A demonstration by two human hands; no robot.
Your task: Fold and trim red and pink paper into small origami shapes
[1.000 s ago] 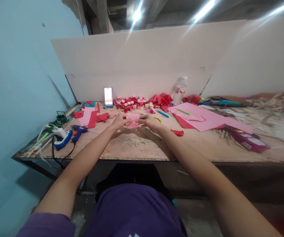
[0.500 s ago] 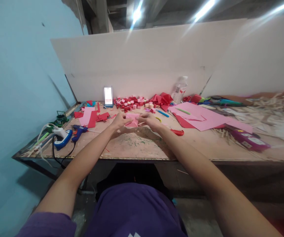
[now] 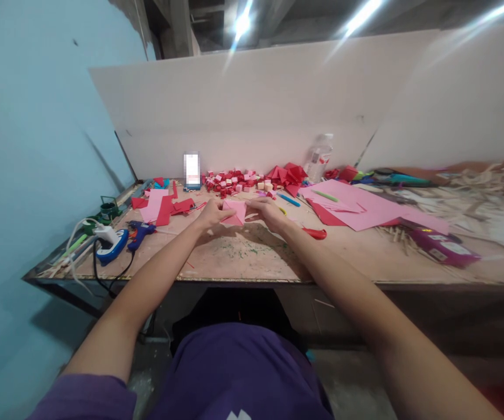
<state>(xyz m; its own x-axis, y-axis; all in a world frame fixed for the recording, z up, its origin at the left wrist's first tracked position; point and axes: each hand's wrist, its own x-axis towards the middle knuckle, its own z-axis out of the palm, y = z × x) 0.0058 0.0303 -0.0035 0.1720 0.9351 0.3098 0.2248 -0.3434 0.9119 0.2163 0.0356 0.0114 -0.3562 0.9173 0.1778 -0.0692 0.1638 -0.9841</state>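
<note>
A small folded piece of pink paper (image 3: 235,212) with creases on it is held up between my hands, just above the table. My left hand (image 3: 212,216) pinches its left edge, the thumb lying on the near face. On the other side, my right hand (image 3: 266,211) has its fingertips at the paper's right edge; how firmly they grip is hard to make out. Behind the paper lies a heap of small red and pink paper cubes (image 3: 230,182), with folded red paper (image 3: 287,176) beside it.
A blue glue gun (image 3: 140,232) and a power strip (image 3: 112,249) lie at left. Behind stand a phone (image 3: 192,172) and a clear bottle (image 3: 321,157). At right are large pink sheets (image 3: 357,210), red-handled scissors (image 3: 315,234), a blue pen (image 3: 289,200) and a purple packet (image 3: 442,248).
The right thumb has drawn back from the paper's face toward its right edge, so more of the pink surface shows. My left hand has stayed nearly in place.
</note>
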